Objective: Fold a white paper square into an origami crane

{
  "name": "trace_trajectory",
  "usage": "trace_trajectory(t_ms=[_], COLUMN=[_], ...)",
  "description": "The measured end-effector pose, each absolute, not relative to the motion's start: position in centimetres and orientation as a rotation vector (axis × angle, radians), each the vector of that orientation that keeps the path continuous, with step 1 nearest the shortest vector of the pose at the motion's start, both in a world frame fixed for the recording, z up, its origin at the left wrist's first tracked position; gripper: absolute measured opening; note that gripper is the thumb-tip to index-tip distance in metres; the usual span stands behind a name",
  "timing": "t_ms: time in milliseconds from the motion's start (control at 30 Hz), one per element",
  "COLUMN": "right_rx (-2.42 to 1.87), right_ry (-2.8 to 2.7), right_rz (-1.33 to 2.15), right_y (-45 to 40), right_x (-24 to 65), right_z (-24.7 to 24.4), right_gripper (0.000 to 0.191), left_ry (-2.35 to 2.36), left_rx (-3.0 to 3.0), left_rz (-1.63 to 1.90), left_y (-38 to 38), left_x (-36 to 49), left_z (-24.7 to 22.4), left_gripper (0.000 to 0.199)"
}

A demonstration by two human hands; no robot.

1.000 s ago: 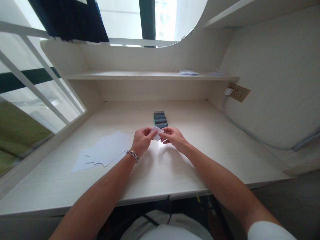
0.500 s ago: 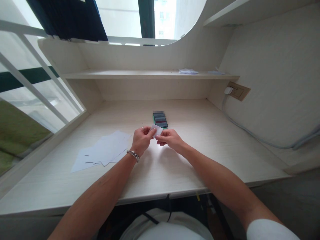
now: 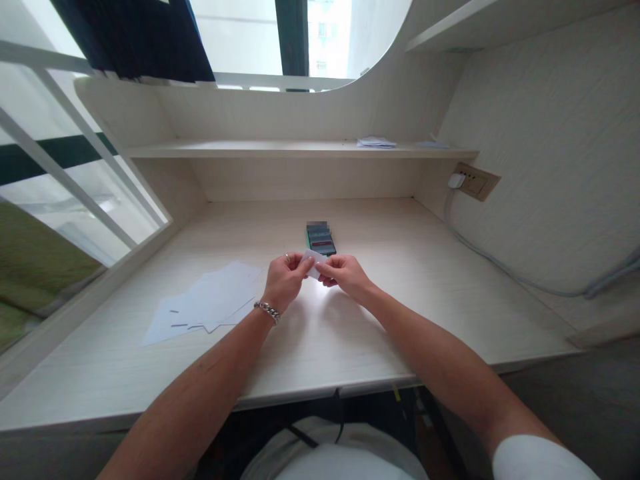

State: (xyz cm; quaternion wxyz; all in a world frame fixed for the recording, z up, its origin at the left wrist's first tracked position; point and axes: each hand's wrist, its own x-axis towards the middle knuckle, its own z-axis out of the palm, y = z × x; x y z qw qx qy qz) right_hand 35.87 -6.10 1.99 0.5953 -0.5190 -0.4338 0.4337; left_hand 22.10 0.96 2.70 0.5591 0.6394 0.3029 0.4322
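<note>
A small piece of white paper (image 3: 313,263) is held between my two hands above the middle of the desk. My left hand (image 3: 286,277), with a ring and a chain bracelet, pinches its left side between thumb and fingers. On the opposite side my right hand (image 3: 346,275) grips the paper's right edge, thumb on top. Just beyond the paper lies a phone (image 3: 321,238) with its screen lit and a green edge showing. Several white sheets of paper (image 3: 215,293) lie spread and overlapping to the left of my left hand.
The pale desk (image 3: 425,287) has a shelf (image 3: 280,152) across its back, with folded papers (image 3: 376,142) on it. At the right wall, a plug sits in a socket (image 3: 477,182), and its grey cable (image 3: 500,268) runs down along the desk's right side.
My right hand has shifted slightly up and right, and its thumb now lies over the paper's right edge. My left hand has stayed nearly still. The phone and sheets have not moved.
</note>
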Motion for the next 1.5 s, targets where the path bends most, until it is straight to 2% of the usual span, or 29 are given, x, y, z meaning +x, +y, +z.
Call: trace_trajectory(t_ms=[1167,1500], right_rx=[-1.233,-1.185], right_ry=[-1.039,-1.058], right_rz=[0.929,0.888], right_y=[-5.82,-5.56], right_x=[36.78,36.78], right_z=[1.79,1.47], right_gripper=[0.051,0.047], left_ry=[0.699,0.672], left_rx=[1.7,1.551], left_rz=[1.019,0.932], left_y=[0.89,1.06], left_x=[21.96,22.01], left_z=[2.5,2.36], left_gripper=[0.026,0.037])
